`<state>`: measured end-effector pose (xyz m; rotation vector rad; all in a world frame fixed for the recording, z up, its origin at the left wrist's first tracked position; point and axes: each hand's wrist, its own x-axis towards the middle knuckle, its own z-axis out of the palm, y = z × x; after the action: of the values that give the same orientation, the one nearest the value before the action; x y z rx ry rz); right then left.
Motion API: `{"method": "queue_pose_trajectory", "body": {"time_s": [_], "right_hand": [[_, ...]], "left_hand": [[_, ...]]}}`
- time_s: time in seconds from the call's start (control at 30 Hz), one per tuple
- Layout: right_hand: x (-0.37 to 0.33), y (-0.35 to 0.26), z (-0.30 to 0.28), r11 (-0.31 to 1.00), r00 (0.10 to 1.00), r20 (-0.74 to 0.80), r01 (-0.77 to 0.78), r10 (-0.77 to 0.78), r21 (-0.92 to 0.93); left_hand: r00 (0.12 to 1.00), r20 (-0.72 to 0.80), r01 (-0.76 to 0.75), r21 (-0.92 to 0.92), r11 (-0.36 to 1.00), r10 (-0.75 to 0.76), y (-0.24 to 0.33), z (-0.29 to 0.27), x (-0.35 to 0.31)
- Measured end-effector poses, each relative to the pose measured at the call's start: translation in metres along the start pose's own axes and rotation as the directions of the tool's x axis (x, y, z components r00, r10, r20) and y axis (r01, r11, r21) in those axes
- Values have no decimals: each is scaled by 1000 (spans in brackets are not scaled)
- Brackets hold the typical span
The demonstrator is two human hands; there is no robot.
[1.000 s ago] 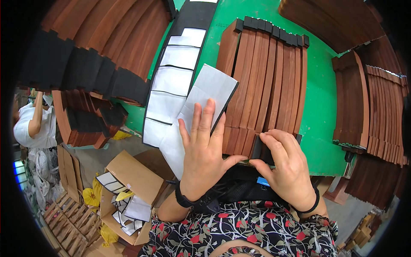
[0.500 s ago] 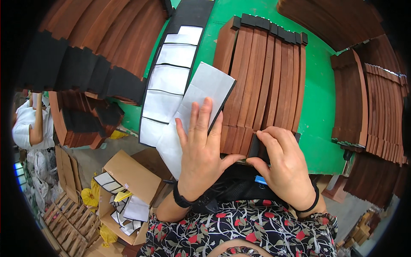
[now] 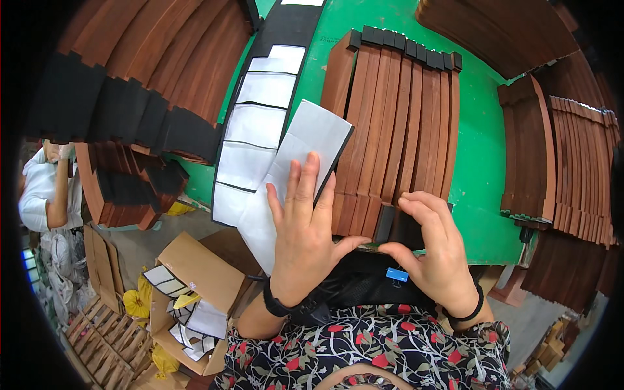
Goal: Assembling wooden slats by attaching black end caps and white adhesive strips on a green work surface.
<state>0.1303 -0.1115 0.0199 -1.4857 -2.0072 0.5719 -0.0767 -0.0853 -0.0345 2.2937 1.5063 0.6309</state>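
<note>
A row of curved brown wooden slats (image 3: 390,136) lies in front of me, their far ends capped with black pads (image 3: 409,49). My left hand (image 3: 302,224) rests flat with spread fingers on a white-backed sheet with a black edge (image 3: 312,133); its thumb reaches to the near slat ends. At those ends sit dark pieces, one being a narrow black pad (image 3: 385,224). Around them my right hand (image 3: 439,250) is curved, fingertips at the top and thumb below, apart from each other. Part of the near ends is hidden behind the right hand.
Left of the slats runs a long black strip with white backing pieces (image 3: 260,120). Black-ended wooden stacks (image 3: 149,71) stand farther left, more slats (image 3: 530,149) at right. A cardboard box (image 3: 201,266) of scraps sits lower left; a blue binder clip (image 3: 397,275) is near my body.
My right fingers and thumb have parted from the narrow black pad and shifted right, uncovering it. The left hand stays on the sheet. The view has shifted slightly.
</note>
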Motion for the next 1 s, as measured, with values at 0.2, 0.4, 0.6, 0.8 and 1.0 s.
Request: {"method": "queue_pose_trajectory", "body": {"time_s": [0.2, 0.4, 0.6, 0.8, 1.0], "right_hand": [[0, 7, 1, 992, 994, 22, 113, -112, -56], [-2, 8, 9, 969, 982, 32, 187, -184, -164], [-3, 8, 10, 968, 983, 37, 186, -182, -169], [-6, 7, 9, 981, 987, -17, 155, -158, -117], [-7, 10, 11, 950, 971, 39, 237, -234, -204]], "left_hand": [[1000, -3, -5, -1, 1000, 5, 1, 0, 1], [1000, 2, 10, 4, 1000, -10, 1, 0, 1], [1000, -2, 15, 12, 1000, -15, 1, 2, 0], [1000, -23, 12, 5, 1000, -12, 1, 2, 0], [998, -65, -15, 25, 1000, 17, 0, 4, -1]]}}
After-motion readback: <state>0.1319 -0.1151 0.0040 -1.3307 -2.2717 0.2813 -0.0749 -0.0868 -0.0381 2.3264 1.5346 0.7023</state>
